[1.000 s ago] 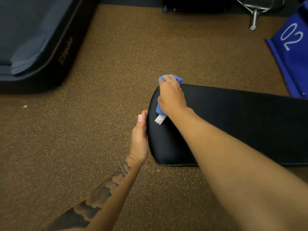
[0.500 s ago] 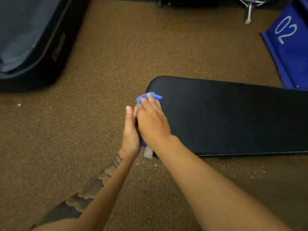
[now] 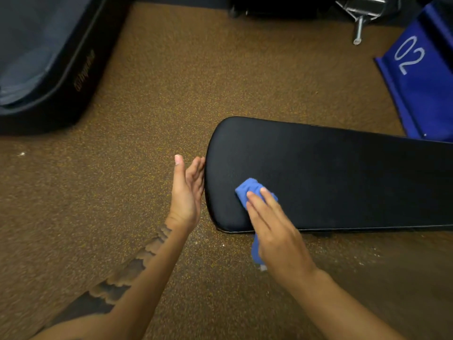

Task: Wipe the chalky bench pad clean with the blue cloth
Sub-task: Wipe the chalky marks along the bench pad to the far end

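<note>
Forearms come in from the lower edge, and the nearer work is done by the right hand (image 3: 277, 231). Its fingers lie straight and together, pressed flat on the blue cloth (image 3: 247, 190) rather than curled round it, which probably spreads the pressure for a broad swipe. Whether the thumb pins anything underneath cannot be told. The cloth is bunched on the near left part of the bench pad (image 3: 343, 173). Its tail hangs over the pad's near edge beneath the palm, with a pale tag (image 3: 263, 267) at its lower end. Just left of it, the left hand (image 3: 187, 192) stands on edge, fingers extended and loosely spread, holding nothing. The palm faces the pad's rounded end, with fingertips at or touching it, likely to steady the pad or catch what is swept off. The pad lies flat above the speckled floor (image 3: 171, 82). Its long axis runs left to right and out of the right side of the view, and its rounded end points left at the open hand. A wipe along that axis should suit it. White specks dot the floor beside the near edge. Farther off lie a blue board (image 3: 424, 94) marked 02, a dark mat (image 3: 36, 57) and a metal fitting (image 3: 359, 18).
</note>
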Tool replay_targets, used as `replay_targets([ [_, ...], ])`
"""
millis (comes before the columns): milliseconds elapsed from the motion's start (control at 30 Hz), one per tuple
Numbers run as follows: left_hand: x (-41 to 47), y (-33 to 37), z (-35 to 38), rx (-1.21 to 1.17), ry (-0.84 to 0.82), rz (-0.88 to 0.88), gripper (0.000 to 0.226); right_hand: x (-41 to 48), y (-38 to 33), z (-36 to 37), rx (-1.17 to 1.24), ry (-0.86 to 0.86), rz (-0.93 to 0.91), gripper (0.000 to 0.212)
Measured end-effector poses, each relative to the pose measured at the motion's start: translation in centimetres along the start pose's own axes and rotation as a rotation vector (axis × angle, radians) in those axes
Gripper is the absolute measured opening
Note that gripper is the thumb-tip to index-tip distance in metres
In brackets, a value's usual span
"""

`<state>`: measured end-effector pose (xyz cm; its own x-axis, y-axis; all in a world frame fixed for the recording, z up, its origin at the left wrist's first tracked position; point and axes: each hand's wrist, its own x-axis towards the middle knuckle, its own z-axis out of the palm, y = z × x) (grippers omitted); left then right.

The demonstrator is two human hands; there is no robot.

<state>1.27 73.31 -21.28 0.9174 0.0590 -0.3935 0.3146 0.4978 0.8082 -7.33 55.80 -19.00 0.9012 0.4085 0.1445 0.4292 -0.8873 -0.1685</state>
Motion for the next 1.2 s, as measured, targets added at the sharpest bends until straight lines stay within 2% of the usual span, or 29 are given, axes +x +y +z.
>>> replay_targets([
  [167,-0.3,-0.1,0.4,-0.004,0.018,-0.001,0.081,5.6,-2.2,2.0,0.14,0.188,0.202,0.046],
  [233,-0.2,0.0,0.6,-0.026,0.023,-0.014,0.08,6.5,-4.6,2.4,0.161,0.223,0.198,0.044],
  [333,-0.2,0.0,0.6,-0.051,0.03,-0.027,0.081,4.7,-6.9,2.7,0.137,0.179,0.108,0.039],
  [467,-0.4,0.0,0.8,0.002,0.047,-0.005,0.08,1.8,-2.7,1.8,0.099,0.175,0.09,0.039],
  [600,-0.4,0.1,0.7,0.024,0.039,-0.002,0.081,3.6,3.1,1.1,0.162,0.215,0.253,0.045],
  [767,-0.2,-0.3,0.6,0.016,0.045,0.001,0.081,8.3,2.9,0.4,0.285,0.251,0.3,0.047],
  [900,-0.5,-0.1,0.7,0.031,0.027,0.002,0.092,5.7,1.0,1.3,0.175,0.014,0.172,0.051],
  [1067,-0.5,-0.1,0.8,0.052,0.02,0.017,0.095,8.0,-0.1,1.5,0.039,-0.118,0.252,0.061],
  [1200,-0.4,-0.6,0.5,0.054,0.026,0.02,0.087,11.1,-0.9,1.8,0.054,-0.145,0.327,0.067],
])
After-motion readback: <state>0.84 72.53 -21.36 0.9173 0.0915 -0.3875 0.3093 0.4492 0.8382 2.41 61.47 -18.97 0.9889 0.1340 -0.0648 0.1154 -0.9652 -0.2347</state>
